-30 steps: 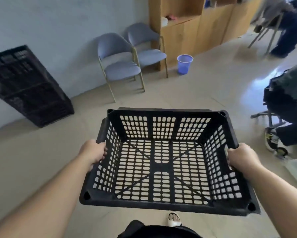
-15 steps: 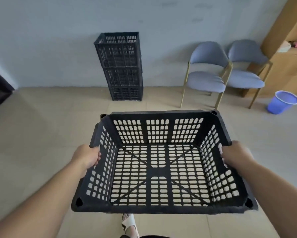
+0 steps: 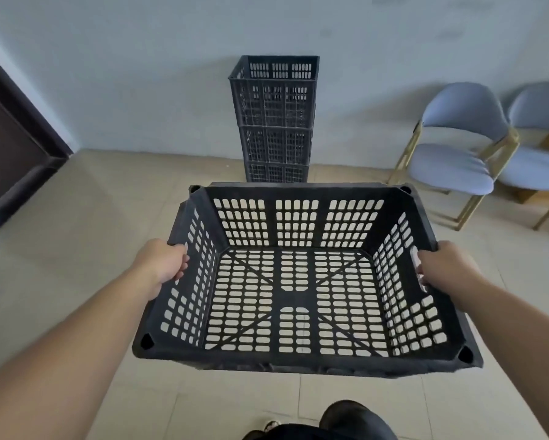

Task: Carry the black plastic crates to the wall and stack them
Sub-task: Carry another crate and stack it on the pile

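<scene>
Head view: left hand (image 3: 162, 265), right hand (image 3: 445, 268), fingers (image 3: 181, 265) around crate (image 3: 295, 294) above tiled floor (image 3: 92, 233).

Black perforated crate (image 3: 295, 281); black crate stack (image 3: 274, 119); blue-grey chairs (image 3: 457, 147), gold legs; beige floor tiles (image 3: 92, 217).

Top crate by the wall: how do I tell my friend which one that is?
Find the pale wall straight ahead. A stack of black crates stands against it, left of two blue chairs. The top crate is the highest one, the only one there whose open rim shows.
</scene>
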The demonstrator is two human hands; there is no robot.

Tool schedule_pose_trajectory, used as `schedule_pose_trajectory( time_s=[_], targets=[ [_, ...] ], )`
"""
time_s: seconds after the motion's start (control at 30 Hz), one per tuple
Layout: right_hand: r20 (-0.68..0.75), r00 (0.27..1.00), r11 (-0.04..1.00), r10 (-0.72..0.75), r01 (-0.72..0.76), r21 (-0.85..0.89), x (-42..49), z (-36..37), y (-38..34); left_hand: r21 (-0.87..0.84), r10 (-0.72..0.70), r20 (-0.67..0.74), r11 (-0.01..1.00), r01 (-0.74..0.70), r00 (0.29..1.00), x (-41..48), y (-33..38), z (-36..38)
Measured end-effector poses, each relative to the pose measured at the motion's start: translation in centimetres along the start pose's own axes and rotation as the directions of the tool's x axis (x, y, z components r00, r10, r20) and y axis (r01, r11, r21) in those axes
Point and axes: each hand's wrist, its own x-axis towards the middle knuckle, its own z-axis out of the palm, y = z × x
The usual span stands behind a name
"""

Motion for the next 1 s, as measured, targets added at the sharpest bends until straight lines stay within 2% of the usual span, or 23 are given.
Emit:
schedule_pose_trajectory(
  time_s=[0.23, 0.5, 0.8, 1.0],
  targets=[
    [0.014, 1.000, 1.000, -0.016, 0.016, -0.003, 11.1, 0.3, -7.1, 0.003, -0.028, 0.043, 1.000, 0.028, 0.999, 10.2, 8.9, 2.6],
    [0.062, 0.997, 0.998, -0.048, 0.051, -0.041, 25.0, -0.8, -17.7, -0.012, -0.060, -0.011, 0.998, 0.059, 0.998, 19.3, 19.7, 5.1],
    [0.046, 0.988, 0.984, -0.147, 0.151, -0.090, 36.7, 0.1, -32.5, -0.094, -0.039, 0.018, 0.995, 0.041, 0.999, 32.9, 29.7, 2.6],
    [-0.004, 0.995, 0.989, -0.095, 0.094, -0.112, 43.3, 3.2, -42.6, -0.082, -0.006, 0.112, 0.996, 0.015, 0.994, 45.2, 35.9, 0.4]
  ],
)
